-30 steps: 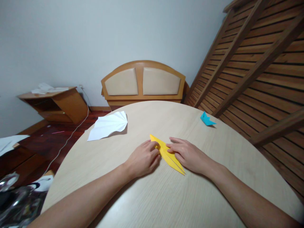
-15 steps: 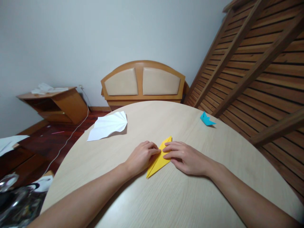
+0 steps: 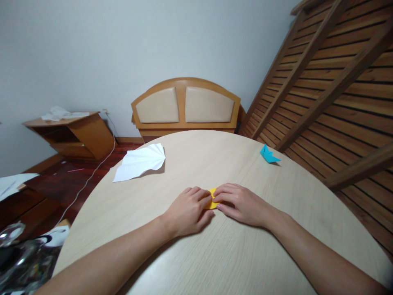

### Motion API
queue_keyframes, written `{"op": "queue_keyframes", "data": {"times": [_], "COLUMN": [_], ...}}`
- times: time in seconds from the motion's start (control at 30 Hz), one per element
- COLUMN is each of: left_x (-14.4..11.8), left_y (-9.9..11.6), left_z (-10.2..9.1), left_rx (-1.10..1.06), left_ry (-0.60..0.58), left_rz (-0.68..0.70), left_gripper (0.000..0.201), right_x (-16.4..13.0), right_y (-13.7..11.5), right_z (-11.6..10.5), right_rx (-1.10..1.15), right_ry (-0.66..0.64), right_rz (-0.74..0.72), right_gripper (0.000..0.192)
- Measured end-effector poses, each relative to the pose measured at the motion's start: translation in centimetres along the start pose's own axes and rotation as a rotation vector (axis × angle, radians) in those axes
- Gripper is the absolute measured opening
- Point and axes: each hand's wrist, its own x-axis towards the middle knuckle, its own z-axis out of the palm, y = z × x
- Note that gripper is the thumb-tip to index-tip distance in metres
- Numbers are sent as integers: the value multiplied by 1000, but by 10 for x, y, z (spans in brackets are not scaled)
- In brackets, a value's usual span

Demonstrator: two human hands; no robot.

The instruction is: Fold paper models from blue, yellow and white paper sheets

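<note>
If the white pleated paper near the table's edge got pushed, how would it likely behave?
The white pleated paper looks thin, so probably very light and easily slid. Its fanned creases likely add some stiffness. It overhangs the table edge, so a push might tip it off.

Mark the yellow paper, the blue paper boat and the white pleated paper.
yellow paper (image 3: 212, 193), head view, the small patch showing between the two hands.
blue paper boat (image 3: 268, 155), head view, middle of its body.
white pleated paper (image 3: 141, 162), head view, middle of the sheet.
</note>
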Motion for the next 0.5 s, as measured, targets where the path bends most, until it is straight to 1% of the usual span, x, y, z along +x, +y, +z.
{"op": "queue_keyframes", "data": {"times": [0.13, 0.27, 0.43, 0.5], "left_x": [0, 1, 3, 2], "left_y": [-4, -10, -11, -11], "left_z": [8, 15, 17, 17], "left_rx": [7, -19, -91, -128], "left_ry": [16, 60, 112, 122], "left_rz": [20, -41, -77, -83], "left_gripper": [21, 17, 13, 15], "right_x": [2, 4, 6, 6], "right_y": [2, 4, 6, 7], "right_z": [1, 4, 11, 12], "right_rx": [-2, -10, -31, -33], "right_ry": [1, 41, 95, 101], "right_rz": [22, 59, 108, 124], "right_gripper": [19, 20, 15, 14]}}
